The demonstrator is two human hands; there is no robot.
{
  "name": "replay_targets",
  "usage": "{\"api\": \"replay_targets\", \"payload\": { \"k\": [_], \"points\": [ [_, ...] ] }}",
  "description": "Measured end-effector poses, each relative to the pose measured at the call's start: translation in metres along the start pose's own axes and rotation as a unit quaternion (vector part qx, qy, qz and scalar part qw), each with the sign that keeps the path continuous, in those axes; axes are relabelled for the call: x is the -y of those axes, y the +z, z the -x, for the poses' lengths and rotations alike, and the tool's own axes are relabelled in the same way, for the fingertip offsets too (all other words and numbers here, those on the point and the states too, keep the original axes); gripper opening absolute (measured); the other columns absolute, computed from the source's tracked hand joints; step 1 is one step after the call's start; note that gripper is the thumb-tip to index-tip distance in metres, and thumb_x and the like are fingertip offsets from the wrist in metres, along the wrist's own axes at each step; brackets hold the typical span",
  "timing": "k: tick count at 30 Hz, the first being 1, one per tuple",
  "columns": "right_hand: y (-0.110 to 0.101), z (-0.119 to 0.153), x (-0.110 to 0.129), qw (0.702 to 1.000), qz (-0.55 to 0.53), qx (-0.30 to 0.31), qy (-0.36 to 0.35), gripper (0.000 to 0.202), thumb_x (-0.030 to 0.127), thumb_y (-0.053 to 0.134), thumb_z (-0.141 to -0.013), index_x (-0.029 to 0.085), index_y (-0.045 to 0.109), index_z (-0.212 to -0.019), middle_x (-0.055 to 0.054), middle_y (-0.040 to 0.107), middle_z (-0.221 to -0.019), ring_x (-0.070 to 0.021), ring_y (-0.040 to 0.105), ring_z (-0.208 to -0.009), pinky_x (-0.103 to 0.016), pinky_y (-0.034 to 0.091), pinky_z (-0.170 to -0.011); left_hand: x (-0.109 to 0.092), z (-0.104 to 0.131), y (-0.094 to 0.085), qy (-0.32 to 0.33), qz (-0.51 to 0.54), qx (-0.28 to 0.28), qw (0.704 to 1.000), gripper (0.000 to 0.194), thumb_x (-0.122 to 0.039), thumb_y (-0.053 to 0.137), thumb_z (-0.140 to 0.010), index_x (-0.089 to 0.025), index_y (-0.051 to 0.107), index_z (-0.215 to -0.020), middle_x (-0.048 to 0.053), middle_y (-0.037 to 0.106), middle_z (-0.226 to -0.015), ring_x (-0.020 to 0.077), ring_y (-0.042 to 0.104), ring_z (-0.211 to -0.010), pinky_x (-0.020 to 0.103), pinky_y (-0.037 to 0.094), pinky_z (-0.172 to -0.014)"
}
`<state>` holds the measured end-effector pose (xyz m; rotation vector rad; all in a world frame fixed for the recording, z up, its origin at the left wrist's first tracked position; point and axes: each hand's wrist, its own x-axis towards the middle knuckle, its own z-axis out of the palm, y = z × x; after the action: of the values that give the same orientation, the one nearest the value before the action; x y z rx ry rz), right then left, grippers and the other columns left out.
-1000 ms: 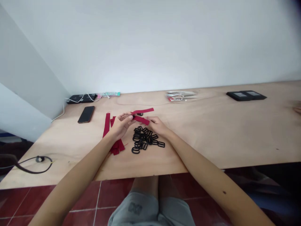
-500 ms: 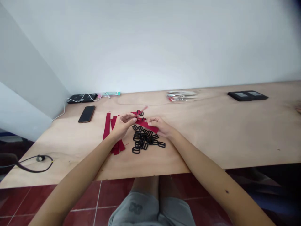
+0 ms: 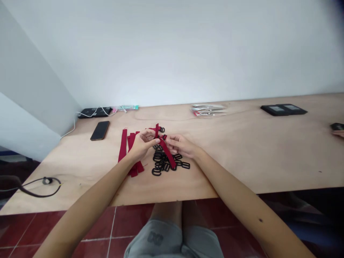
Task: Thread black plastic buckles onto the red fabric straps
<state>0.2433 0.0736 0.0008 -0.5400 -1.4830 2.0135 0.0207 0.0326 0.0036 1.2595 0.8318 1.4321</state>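
A narrow red strap [image 3: 168, 154] hangs from the fingers of my left hand [image 3: 142, 144], which pinches it near a black buckle partly hidden by the fingertips. One end of the strap points up past the hand; the other slants down over the pile. My right hand [image 3: 181, 145] is closed at the same strap, its fingertips beside a small black slider [image 3: 164, 137]. Beneath both hands lies a heap of black plastic sliders and hooks [image 3: 161, 161]. Just beyond them is another red strap with a black hook [image 3: 162, 129]. Several cut red straps [image 3: 123, 145] lie left of the heap.
A phone [image 3: 100, 130] lies at the left, with black boxes [image 3: 94, 113] and a white cable behind it. Plastic packets [image 3: 208, 109] and a black case [image 3: 283, 109] sit along the wall. At the right edge another person's hand [image 3: 339, 133] holds a dark object.
My right hand has let the strap's tail drop and moved its fingertips to the slider. The tail now slants down over the heap. Another person's dark object has come into view at right.
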Motion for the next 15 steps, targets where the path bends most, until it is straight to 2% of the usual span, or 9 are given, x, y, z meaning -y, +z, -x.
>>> {"api": "replay_targets", "payload": {
  "k": [3,6,10,13,15],
  "points": [
    [0.0027,-0.0008,0.0011,1.0,0.002,-0.022,-0.014,0.041,0.054,0.085,-0.088,0.018,0.065,-0.083,0.007,0.046,-0.062,-0.0058,0.032,-0.047,-0.022,0.018,-0.044,0.0001,0.0009,0.0017,-0.003,0.016,0.002,1.0,0.043,-0.032,0.101,-0.07,-0.018,0.072,-0.099,0.007,0.08,-0.105,0.0218,0.077,-0.098,0.038,0.061,-0.095],
    [0.0044,-0.0005,0.0013,1.0,0.026,0.001,0.005,0.043,0.056,0.085,-0.087,0.018,0.068,-0.085,0.008,0.044,-0.061,-0.0056,0.028,-0.047,-0.022,0.017,-0.044,-0.0011,0.003,0.0046,0.0,0.012,0.019,1.0,0.041,-0.033,0.1,-0.072,-0.019,0.071,-0.098,0.008,0.081,-0.104,0.0247,0.078,-0.102,0.042,0.062,-0.098],
    [0.0034,0.0025,0.0002,0.998,0.052,0.017,0.009,0.043,0.05,0.089,-0.082,0.018,0.063,-0.071,0.007,0.047,-0.058,-0.0066,0.033,-0.049,-0.022,0.024,-0.047,-0.0016,0.0031,0.0053,-0.004,0.009,0.03,0.999,0.042,-0.035,0.1,-0.073,-0.02,0.071,-0.099,0.009,0.082,-0.105,0.0273,0.079,-0.106,0.043,0.062,-0.099],
    [0.002,0.0059,0.0034,1.0,0.004,0.005,0.002,0.041,0.048,0.091,-0.076,0.019,0.062,-0.07,0.004,0.055,-0.06,-0.0104,0.044,-0.053,-0.025,0.033,-0.052,-0.0011,-0.0008,0.001,-0.019,0.033,-0.009,0.999,0.048,-0.036,0.102,-0.069,-0.02,0.07,-0.101,0.009,0.083,-0.107,0.0268,0.079,-0.104,0.042,0.062,-0.098],
    [0.002,0.0079,0.008,0.999,-0.04,0.013,-0.018,0.042,0.047,0.091,-0.073,0.02,0.059,-0.066,0.004,0.052,-0.057,-0.0114,0.043,-0.052,-0.027,0.036,-0.054,-0.0014,-0.0041,-0.0034,-0.027,0.053,-0.049,0.997,0.051,-0.037,0.102,-0.067,-0.019,0.07,-0.103,0.01,0.083,-0.109,0.0256,0.079,-0.104,0.041,0.063,-0.097]
  ]
}}
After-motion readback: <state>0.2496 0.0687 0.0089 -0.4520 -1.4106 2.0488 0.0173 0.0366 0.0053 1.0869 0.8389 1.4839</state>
